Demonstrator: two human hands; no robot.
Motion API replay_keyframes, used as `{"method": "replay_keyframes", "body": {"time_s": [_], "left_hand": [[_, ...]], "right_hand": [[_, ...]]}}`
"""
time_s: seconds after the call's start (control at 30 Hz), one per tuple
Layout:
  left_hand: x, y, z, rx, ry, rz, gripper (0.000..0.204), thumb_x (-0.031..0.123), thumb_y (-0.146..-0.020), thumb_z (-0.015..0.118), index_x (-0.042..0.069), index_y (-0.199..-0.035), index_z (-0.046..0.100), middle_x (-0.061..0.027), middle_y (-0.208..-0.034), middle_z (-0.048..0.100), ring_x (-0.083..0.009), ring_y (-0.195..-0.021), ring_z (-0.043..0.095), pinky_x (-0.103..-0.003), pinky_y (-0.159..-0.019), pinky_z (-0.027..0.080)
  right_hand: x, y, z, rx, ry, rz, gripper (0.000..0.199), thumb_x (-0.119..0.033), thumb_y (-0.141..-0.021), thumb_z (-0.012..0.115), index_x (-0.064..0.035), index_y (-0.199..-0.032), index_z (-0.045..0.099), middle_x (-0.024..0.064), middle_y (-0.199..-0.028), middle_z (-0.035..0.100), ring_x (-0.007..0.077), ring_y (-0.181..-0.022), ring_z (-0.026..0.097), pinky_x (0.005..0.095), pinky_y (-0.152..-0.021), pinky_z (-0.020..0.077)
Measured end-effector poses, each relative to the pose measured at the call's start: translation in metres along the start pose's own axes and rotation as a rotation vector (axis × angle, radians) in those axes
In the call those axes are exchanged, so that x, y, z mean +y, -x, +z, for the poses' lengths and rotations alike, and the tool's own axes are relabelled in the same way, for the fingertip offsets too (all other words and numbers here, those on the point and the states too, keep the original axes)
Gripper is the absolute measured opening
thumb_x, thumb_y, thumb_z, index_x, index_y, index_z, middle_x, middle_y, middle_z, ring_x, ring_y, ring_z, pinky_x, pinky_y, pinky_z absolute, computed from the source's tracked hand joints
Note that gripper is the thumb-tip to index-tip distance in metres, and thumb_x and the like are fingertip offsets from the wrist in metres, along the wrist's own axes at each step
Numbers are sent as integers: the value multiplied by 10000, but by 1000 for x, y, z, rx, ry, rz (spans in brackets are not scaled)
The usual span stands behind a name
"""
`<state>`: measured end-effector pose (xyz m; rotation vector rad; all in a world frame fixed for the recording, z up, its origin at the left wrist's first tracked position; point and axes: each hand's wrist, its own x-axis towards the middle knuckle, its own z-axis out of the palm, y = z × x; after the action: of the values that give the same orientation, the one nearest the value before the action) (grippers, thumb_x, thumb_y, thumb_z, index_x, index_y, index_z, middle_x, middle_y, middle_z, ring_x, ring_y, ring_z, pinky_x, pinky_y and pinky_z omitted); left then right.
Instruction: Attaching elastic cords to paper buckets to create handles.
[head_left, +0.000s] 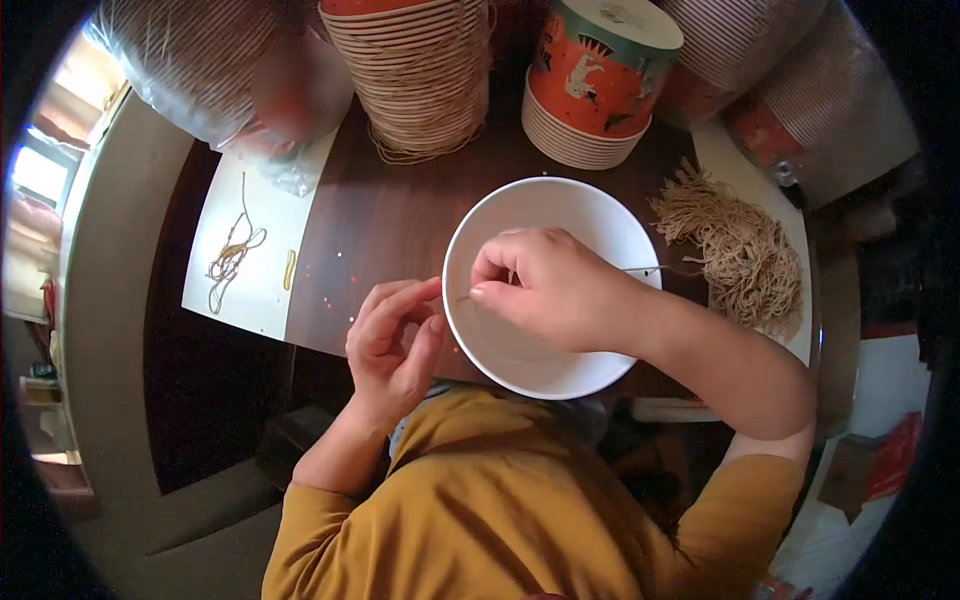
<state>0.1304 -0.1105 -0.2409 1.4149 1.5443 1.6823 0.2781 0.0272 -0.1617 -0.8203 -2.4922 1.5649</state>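
Observation:
A white paper bucket (pixel 560 372) faces me with its open mouth, and its pale inside shows. Over the mouth, my right hand (pixel 555 285) is closed, thumb and index finger pinching a thin beige string (pixel 640 269). A short end of it pokes out by the thumb, near the bucket's left wall. The string also runs across the right rim, near a small dark spot, toward the string bundle. At the left rim, my left hand (pixel 392 340) has bent fingers, with a fingertip against the outside and the thumb apart. I see nothing between its fingers.
A tangled bundle of beige strings (pixel 745 250) lies to the right. Behind stand a tall string-draped bucket stack (pixel 420 80), a shorter orange-and-green stack (pixel 600 80) and plastic-wrapped stacks (pixel 190 60). On a white sheet (pixel 215 285) at left lies loose string (pixel 232 258).

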Motion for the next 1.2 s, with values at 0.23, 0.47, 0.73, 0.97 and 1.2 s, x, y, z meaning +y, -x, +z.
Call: {"method": "replay_keyframes", "body": {"time_s": [0.23,0.47,0.73,0.97,1.2], "left_hand": [[0,-7,-1,22,-91,58,269,-24,-803,653,-26,-1072,633,-100,-965,608,-118,-723,584,-228,-665,468],[1,-8,0,5,-152,101,283,-51,-776,653,-22,-1057,640,-100,-938,619,-127,-727,590,-238,-668,476],[2,-6,2,4,-171,114,294,-66,-767,653,-19,-1057,640,-104,-950,624,-133,-745,596,-241,-684,483],[8,-11,1,20,-345,239,252,-82,-758,657,-2,-997,655,-117,-884,647,-169,-708,620,-276,-645,512],[21,-16,-4,-25,-405,243,178,-77,-738,674,0,-894,636,-119,-800,639,-211,-671,630,-282,-601,511]], "right_hand": [[5,-3,3,46,-9,53,171,-137,-849,601,33,-863,619,113,-799,648,175,-742,614,328,-681,490],[4,-4,10,104,77,15,148,-130,-822,606,17,-818,616,149,-801,644,243,-738,630,360,-679,490],[7,-3,15,107,132,-20,132,-143,-818,614,-12,-812,626,146,-833,628,291,-772,623,393,-696,482],[2,-7,19,192,172,-143,147,-142,-793,573,-23,-760,654,199,-775,652,380,-772,641,477,-715,506],[-4,-2,11,44,134,-38,163,-164,-800,574,-33,-845,660,187,-823,666,351,-818,647,430,-778,500]]}}
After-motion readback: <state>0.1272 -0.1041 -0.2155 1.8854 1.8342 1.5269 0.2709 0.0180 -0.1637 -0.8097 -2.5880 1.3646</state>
